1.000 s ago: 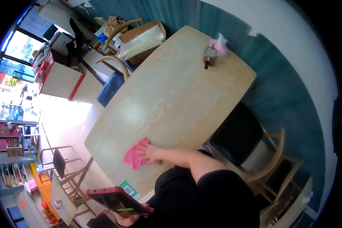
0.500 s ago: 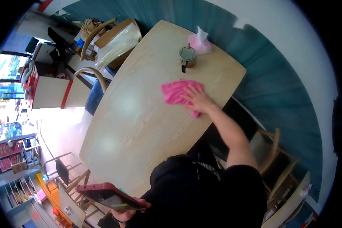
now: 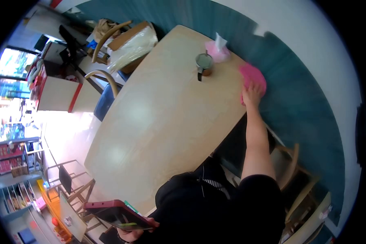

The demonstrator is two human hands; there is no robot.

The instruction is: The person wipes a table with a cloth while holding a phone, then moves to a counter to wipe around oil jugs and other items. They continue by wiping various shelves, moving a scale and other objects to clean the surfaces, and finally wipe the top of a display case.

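My right hand [image 3: 253, 94] is stretched out to the table's right corner, its fingers over a bright pink cloth [image 3: 254, 75]. The cloth lies along the table edge, close to the green wall. In my left hand [image 3: 131, 234], low in the view, is a tablet [image 3: 116, 215] in a dark red case, tilted with its edge toward me. A lidded jug [image 3: 204, 65] with a black handle and brown contents stands on the light wooden table [image 3: 150, 118]. Beside it is a pink tissue pack [image 3: 218, 53] with a white tissue sticking up.
Blue-seated chairs [image 3: 105, 101] line the table's far left side, one near a cardboard box [image 3: 136, 40] with clear plastic wrapping. Dark-seated wooden chairs [image 3: 286, 162] stand at my right. A white counter [image 3: 57, 93] with red trim is farther left.
My right hand has swept the pink cloth rightward across the table, from below the jug to the corner by the wall. The left hand still holds the tablet in nearly the same place.
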